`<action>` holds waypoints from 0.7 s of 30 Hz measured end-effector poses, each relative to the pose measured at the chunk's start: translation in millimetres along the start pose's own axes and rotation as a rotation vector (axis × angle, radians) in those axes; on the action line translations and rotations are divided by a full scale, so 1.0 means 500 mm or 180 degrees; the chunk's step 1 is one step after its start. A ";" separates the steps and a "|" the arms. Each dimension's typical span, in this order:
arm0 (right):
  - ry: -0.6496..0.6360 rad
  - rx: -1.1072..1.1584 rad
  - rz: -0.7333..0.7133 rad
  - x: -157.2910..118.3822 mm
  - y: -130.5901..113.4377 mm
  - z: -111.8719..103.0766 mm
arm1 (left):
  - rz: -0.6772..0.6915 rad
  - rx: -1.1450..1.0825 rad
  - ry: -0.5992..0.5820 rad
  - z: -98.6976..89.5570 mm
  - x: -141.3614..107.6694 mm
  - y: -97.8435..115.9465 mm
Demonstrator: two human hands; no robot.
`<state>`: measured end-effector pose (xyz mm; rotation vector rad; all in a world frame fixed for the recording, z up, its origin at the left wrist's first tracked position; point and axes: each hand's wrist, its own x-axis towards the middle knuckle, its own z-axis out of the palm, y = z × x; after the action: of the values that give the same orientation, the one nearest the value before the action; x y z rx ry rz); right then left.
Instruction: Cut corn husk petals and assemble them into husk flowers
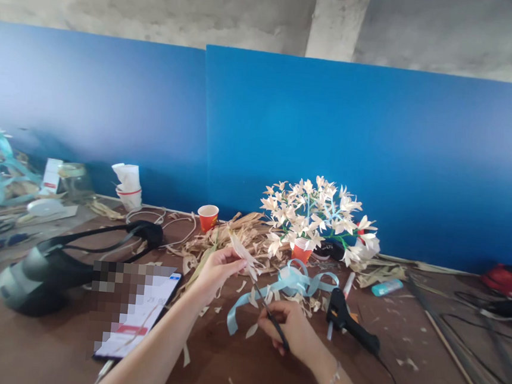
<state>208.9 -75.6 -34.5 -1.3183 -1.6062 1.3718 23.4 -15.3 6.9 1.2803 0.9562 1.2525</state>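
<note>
Pinched between the fingers of my left hand (223, 268) is a pale piece of dried husk (242, 250). My right hand (286, 326) is closed round the handles of dark scissors (275, 324), whose blades point up and left toward the lower end of the husk piece. Small pale petal-shaped scraps (251, 331) lie near the scissors. A light blue ribbon (293, 280) lies loosely curled just beyond my right hand. Behind it, a bunch of cream flowers (310, 217) on green stems stands in a red paper cup (301, 253).
A black glue gun (352, 325) with a cord lies right of my right hand. A phone (142, 310) and a headset (37, 277) are at left. Dried husks (234, 232) and an orange-red cup (208, 217) stand before the blue partition (289, 117).
</note>
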 end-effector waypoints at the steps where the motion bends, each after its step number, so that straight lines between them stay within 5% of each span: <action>1: -0.0015 0.0000 0.0002 0.000 0.000 0.000 | -0.0009 0.0004 0.0000 0.000 0.000 0.000; 21: 0.0078 0.0059 -0.0015 -0.001 -0.004 -0.002 | -0.0060 0.0070 0.0064 0.007 -0.002 0.001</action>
<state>209.4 -75.9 -32.4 -1.3150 -1.5758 1.3595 26.7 -16.6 7.5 1.2753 0.9968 1.2455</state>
